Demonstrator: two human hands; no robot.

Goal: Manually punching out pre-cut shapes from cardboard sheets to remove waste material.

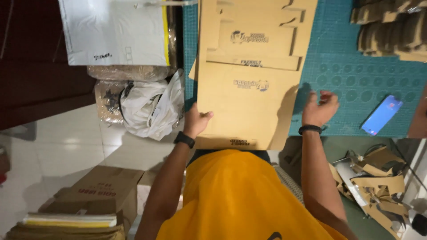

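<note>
The left hand (196, 121) pinches the near-left edge of a flat die-cut cardboard sheet (249, 89), which lies on the green cutting mat (356, 75). Across the sheet from that grip, the right hand (319, 109) hovers spread and empty at its right edge, perhaps brushing it. With only one hand gripping, the sheet could likely swing right and sweep the blue phone (381, 114) just beyond the free hand.

White tiled floor (66, 146) beside a green cutting mat (356, 84).
</note>
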